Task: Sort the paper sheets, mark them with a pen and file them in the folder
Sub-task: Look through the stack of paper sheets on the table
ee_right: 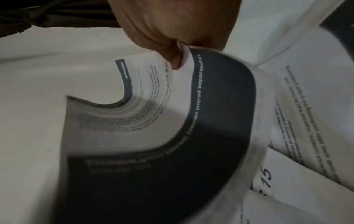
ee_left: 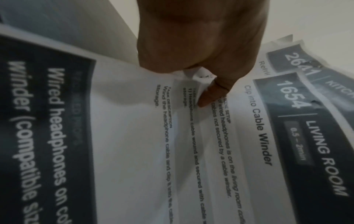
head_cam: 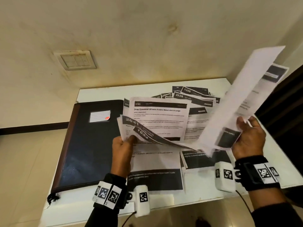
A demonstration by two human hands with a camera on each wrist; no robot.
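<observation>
Folder [head_cam: 86,145]: closed, flat on table [head_cam: 196,194], left side. Left hand [head_cam: 122,146]: pinching sheets 2641 and 1654 [head_cam: 142,133] above the loose sheets [head_cam: 157,161] at centre. Right hand [head_cam: 249,136]: gripping one raised, curling sheet [head_cam: 237,95], right side.

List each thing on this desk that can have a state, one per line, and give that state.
Folder: closed, flat on the table.
Label: stuck on the folder cover, lines blank.
Loose sheets: spread on the table, overlapping.
Left hand: grips sheets 2641 and 1654, lifted.
Right hand: pinches raised sheets, bent.
Pen: not in view.
</observation>
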